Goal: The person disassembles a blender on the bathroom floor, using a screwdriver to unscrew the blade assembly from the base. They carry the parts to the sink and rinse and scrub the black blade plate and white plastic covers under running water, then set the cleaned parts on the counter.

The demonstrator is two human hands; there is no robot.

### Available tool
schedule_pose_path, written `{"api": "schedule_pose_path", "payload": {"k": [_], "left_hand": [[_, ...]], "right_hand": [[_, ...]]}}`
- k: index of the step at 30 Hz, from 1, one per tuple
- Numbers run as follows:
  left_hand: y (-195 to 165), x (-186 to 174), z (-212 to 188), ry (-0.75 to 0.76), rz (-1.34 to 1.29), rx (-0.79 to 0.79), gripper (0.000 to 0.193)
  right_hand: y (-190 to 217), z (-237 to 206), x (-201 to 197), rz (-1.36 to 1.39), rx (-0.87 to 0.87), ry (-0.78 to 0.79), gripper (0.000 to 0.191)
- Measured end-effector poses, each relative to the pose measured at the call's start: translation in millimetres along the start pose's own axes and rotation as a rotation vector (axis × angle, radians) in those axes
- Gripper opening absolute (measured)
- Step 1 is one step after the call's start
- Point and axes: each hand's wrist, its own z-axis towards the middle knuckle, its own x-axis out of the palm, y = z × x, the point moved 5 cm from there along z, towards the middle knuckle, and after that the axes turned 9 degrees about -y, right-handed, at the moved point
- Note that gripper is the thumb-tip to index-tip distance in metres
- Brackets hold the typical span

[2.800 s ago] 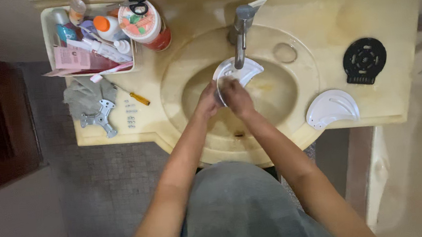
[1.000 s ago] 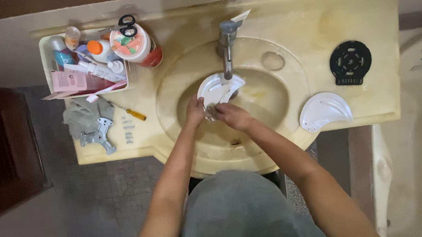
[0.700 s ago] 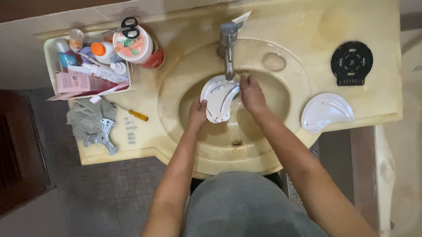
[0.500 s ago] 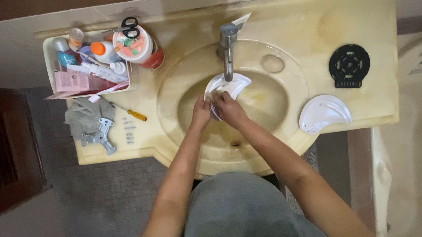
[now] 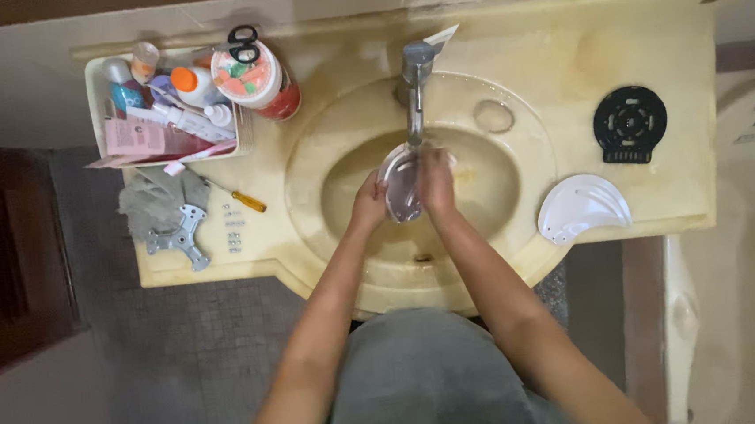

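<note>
A white fan-shaped plastic piece [image 5: 400,184] sits tilted on edge over the basin of the yellowish sink [image 5: 512,105], right under the faucet [image 5: 414,85]. The left hand [image 5: 368,206] grips its left edge, fingers curled on it; the right hand [image 5: 435,180] clamps the right side. On the counter to the right lies a matching white piece [image 5: 581,208] beside a round black grille [image 5: 629,123]. Off left: a screwdriver [image 5: 240,198], a metal bracket [image 5: 181,240] and a crowded toiletries tray [image 5: 96,90].
</note>
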Motion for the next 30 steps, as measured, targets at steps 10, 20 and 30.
{"api": "schedule_pose_path", "payload": {"k": [10, 20, 30], "left_hand": [[-8, 1, -5, 0.042, 0.058, -0.040, 0.033], [9, 7, -6, 0.069, 0.101, -0.119, 0.031], [-4, 12, -1, 0.089, -0.065, -0.038, 0.036]], "right_hand": [[-11, 11, -8, -0.060, 0.047, 0.166, 0.026], [22, -18, 17, 0.198, -0.225, 0.409, 0.039], [-8, 9, 3, 0.131, 0.013, 0.119, 0.017]]}}
